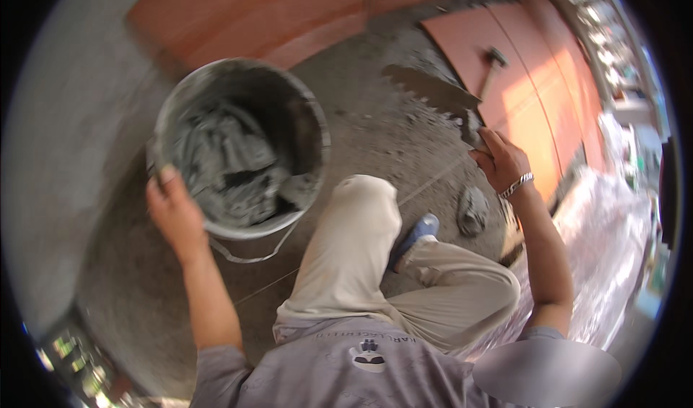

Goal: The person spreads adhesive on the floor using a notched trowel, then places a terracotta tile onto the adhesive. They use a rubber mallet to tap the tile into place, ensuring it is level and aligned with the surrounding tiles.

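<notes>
My left hand (pixel 173 213) grips the left side of a bucket (pixel 307 112) that holds wet grey mortar (pixel 224 148), with a wire handle hanging at its near side. My right hand (pixel 505 164) is closed on the grey-caked handle of a notched trowel (pixel 433 90), whose blade points forward-left over the mortar-smeared floor (pixel 375 141). Just beyond that hand, a hammer or mallet (pixel 491 68) lies on reddish tiles. A grey, lumpy thing (pixel 473 209), too indistinct to name, lies on the floor below the trowel.
Large red tiles (pixel 541 105) lie at the right, and red panels (pixel 260 18) stand along the top. A grey wall or step (pixel 58 162) borders the left. Crumpled clear plastic (pixel 599 242) spreads at the right. My bent legs and blue shoe (pixel 422 231) occupy the near middle.
</notes>
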### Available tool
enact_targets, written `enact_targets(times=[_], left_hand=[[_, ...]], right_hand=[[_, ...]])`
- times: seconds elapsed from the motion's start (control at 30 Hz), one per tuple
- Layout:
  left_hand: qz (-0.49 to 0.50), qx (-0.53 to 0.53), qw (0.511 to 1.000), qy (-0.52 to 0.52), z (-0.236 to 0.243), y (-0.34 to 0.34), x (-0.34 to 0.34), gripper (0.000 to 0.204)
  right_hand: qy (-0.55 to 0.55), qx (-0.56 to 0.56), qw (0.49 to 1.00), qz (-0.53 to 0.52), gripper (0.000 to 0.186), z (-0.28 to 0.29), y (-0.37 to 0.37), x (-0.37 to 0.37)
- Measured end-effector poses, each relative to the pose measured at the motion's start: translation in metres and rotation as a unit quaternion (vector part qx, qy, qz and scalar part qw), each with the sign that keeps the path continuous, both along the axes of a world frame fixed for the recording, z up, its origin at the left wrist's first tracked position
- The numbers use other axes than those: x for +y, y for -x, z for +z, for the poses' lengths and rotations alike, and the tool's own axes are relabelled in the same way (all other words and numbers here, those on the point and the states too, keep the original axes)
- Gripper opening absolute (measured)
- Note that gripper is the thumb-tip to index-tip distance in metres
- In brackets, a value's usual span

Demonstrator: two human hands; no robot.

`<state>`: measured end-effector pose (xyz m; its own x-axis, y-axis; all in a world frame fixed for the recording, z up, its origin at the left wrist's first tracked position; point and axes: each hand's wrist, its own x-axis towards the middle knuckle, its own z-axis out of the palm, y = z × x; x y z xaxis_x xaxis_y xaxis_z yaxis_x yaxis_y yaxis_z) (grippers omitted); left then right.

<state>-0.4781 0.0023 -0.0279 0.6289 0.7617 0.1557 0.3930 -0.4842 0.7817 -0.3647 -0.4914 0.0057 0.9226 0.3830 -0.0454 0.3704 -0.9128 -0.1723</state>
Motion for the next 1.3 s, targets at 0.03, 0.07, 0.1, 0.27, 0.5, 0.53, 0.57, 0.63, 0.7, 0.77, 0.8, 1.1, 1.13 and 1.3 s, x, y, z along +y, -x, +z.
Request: enact_targets(times=[0.03, 0.07, 0.1, 0.27, 0.5, 0.53, 0.57, 0.63, 0.7, 0.77, 0.8, 1.1, 1.13, 1.3], left_hand=[[-0.018, -0.026, 0.999, -0.002, -0.001, 0.0, 0.002, 0.057], [-0.01, -0.01, 1.0, 0.001, -0.001, -0.002, 0.002, 0.06], [-0.016, -0.005, 1.0, -0.008, -0.002, -0.003, 0.002, 0.064], [0.021, -0.044, 0.998, -0.026, -0.006, -0.008, -0.007, 0.063], [0.037, -0.08, 0.996, -0.008, -0.011, -0.008, -0.016, 0.064], [0.036, -0.085, 0.996, -0.01, -0.011, -0.009, -0.016, 0.064], [0.039, -0.09, 0.995, -0.001, -0.012, -0.01, -0.017, 0.064], [0.043, -0.101, 0.994, 0.013, -0.013, -0.009, -0.018, 0.063], [0.043, -0.093, 0.995, -0.001, -0.013, -0.008, -0.018, 0.063], [0.049, -0.08, 0.995, -0.016, -0.013, -0.008, -0.018, 0.062], [0.037, -0.082, 0.996, -0.008, -0.013, -0.007, -0.017, 0.063], [0.03, -0.065, 0.997, -0.001, -0.011, -0.008, -0.012, 0.064], [0.031, -0.076, 0.997, -0.006, -0.011, -0.009, -0.012, 0.064], [0.03, -0.057, 0.997, -0.033, -0.008, -0.009, -0.017, 0.063]], right_hand=[[0.043, 0.027, 0.997, 0.056, 0.035, 0.013, -0.018, 0.043], [0.097, 0.054, 0.989, 0.097, 0.036, 0.022, -0.033, 0.084], [0.145, 0.066, 0.977, 0.139, 0.036, 0.028, -0.041, 0.123], [0.424, 0.133, 0.839, 0.315, 0.026, 0.041, -0.045, 0.266], [0.345, 0.287, 0.852, 0.268, 0.03, 0.02, -0.023, 0.298], [0.307, 0.301, 0.862, 0.269, 0.032, 0.016, -0.021, 0.297], [0.269, 0.313, 0.869, 0.272, 0.034, 0.011, -0.018, 0.296], [0.217, 0.339, 0.877, 0.264, 0.037, 0.0, -0.006, 0.301], [0.183, 0.363, 0.879, 0.249, 0.038, -0.011, 0.007, 0.312], [0.16, 0.352, 0.887, 0.252, 0.04, -0.016, 0.017, 0.317], [0.145, 0.356, 0.891, 0.242, 0.04, -0.018, 0.02, 0.317], [-0.044, 0.429, 0.887, 0.168, 0.035, -0.011, 0.016, 0.298], [-0.035, 0.42, 0.893, 0.156, 0.035, -0.009, 0.015, 0.297], [-0.058, 0.471, 0.874, 0.102, 0.036, 0.007, 0.011, 0.28]])
